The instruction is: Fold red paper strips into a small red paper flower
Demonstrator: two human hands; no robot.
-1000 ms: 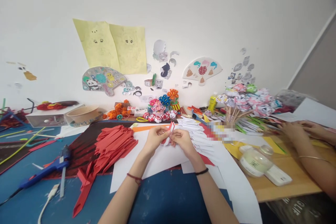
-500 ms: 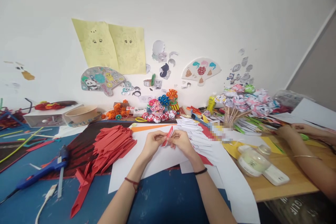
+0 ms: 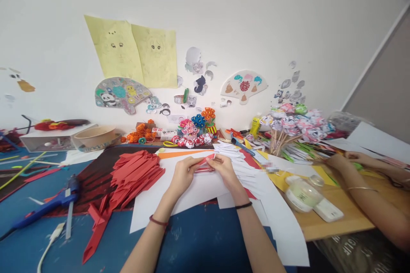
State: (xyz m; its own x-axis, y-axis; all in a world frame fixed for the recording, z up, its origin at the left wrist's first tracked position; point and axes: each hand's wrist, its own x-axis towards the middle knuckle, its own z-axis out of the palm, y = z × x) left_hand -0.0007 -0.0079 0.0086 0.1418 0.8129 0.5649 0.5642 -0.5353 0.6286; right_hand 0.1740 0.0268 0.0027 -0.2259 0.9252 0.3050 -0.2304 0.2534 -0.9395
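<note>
Between my two hands is a small folded strip of red and white paper (image 3: 205,164), held above a white sheet (image 3: 188,202). My left hand (image 3: 185,173) pinches its left end, fingers closed. The right end is gripped by my right hand (image 3: 225,170), thumb and fingers pressed together on it. Left of my hands lies a large pile of folded red paper strips (image 3: 136,175) on a dark red mat. White folded strips (image 3: 238,166) are spread just right of my right hand.
A blue glue gun (image 3: 56,204) and white cable (image 3: 53,239) lie at the left. At the right are a bottle (image 3: 303,196), a white box-like device (image 3: 329,210), paper flowers (image 3: 297,123) and another person's hands (image 3: 346,168). A tan bowl (image 3: 96,136) stands back left.
The red and white paper has turned from a steep slant to nearly level between my hands. The view has shifted slightly. The other person's hands have moved a little.
</note>
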